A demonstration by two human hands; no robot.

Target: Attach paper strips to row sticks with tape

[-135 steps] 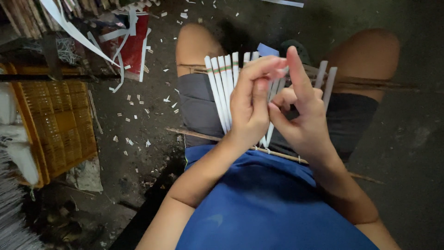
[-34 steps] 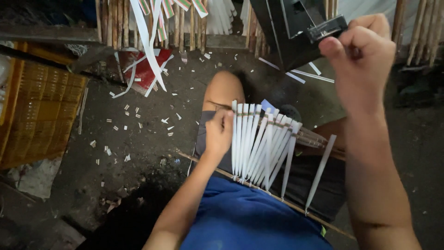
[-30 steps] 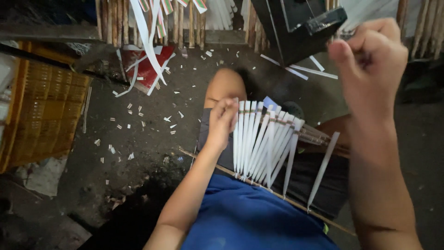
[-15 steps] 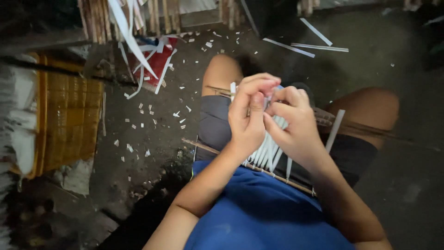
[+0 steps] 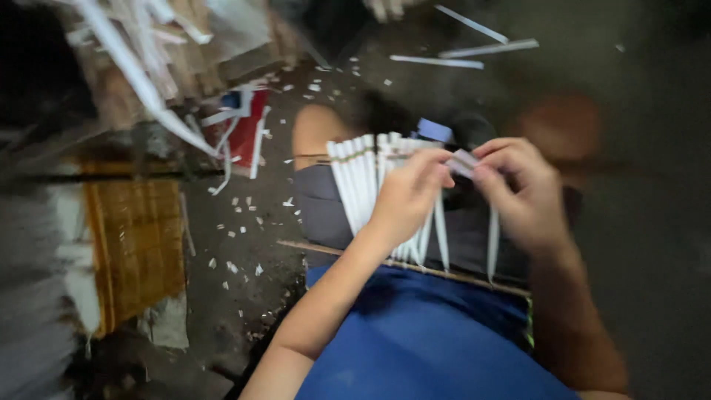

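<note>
A row of white strips [image 5: 359, 185] lies across my lap, held between two thin wooden sticks [image 5: 415, 268]. My left hand [image 5: 407, 194] rests on the strips with its fingers curled and pinches the end of a small pale strip [image 5: 464, 161]. My right hand [image 5: 518, 189] pinches the other end of that strip, fingertips almost touching those of the left hand. A blue piece [image 5: 433, 131] shows just beyond the strips. The picture is blurred by motion.
A woven yellow basket [image 5: 137, 244] stands at the left. Bundled sticks and white strips [image 5: 148, 67] pile up at the upper left beside a red packet [image 5: 248, 133]. White scraps [image 5: 244, 222] litter the dark floor, and long strips [image 5: 463, 55] lie at the top.
My right hand came down from the dark machine at the upper right and joined the left hand over the strips. The view swung down and left.
</note>
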